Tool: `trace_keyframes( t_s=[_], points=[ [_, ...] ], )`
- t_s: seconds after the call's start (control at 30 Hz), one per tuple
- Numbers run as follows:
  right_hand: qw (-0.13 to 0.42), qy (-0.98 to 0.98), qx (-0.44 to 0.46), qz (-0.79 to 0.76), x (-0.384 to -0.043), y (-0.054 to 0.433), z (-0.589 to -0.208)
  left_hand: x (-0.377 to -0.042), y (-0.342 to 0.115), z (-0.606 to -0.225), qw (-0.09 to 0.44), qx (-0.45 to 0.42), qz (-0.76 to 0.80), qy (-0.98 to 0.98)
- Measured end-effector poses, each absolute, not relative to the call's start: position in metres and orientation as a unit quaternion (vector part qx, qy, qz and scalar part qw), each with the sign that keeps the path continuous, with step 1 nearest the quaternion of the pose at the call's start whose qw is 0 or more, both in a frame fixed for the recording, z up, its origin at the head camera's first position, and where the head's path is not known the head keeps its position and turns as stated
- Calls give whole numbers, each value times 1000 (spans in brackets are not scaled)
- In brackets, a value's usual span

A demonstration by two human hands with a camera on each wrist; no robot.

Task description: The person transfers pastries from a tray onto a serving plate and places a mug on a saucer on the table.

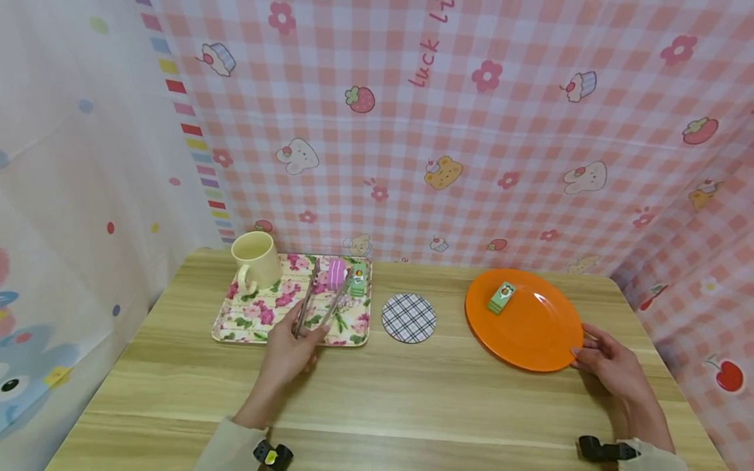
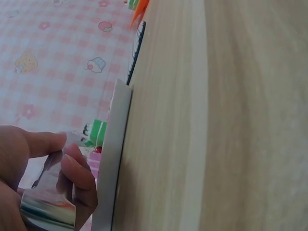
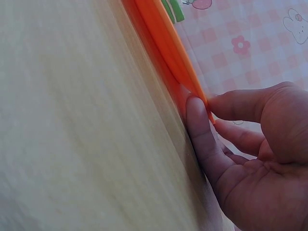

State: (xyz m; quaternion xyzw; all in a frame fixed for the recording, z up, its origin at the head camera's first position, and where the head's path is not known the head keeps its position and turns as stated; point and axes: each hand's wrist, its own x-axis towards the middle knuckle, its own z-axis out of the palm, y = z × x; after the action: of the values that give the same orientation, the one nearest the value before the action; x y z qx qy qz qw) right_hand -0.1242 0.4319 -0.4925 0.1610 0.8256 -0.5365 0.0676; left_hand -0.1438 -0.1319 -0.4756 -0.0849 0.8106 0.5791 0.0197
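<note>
My left hand holds metal tongs over the floral tray, their arms spread. Between the tong tips lies a small pink piece with white stripes; whether they touch it I cannot tell. Right beside it on the tray is a small green block with a printed picture. At the right, my right hand pinches the rim of an orange plate between thumb and fingers. A similar green block lies on the plate's left part.
A pale yellow mug stands upright at the tray's back left corner. Between tray and plate lies a round checked coaster. The wooden table ends at a pink checked cloth behind.
</note>
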Motion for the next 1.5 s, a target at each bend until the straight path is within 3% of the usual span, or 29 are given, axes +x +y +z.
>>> trace_keyframes(
  t_s=[0.87,1.5],
  points=[
    [66,822,165,-542,-123,431,-493,-154,-133,-464,72,-71,541,835],
    [65,829,161,-532,-124,430,-492,-157,-135,-468,59,-57,521,850]
  ],
)
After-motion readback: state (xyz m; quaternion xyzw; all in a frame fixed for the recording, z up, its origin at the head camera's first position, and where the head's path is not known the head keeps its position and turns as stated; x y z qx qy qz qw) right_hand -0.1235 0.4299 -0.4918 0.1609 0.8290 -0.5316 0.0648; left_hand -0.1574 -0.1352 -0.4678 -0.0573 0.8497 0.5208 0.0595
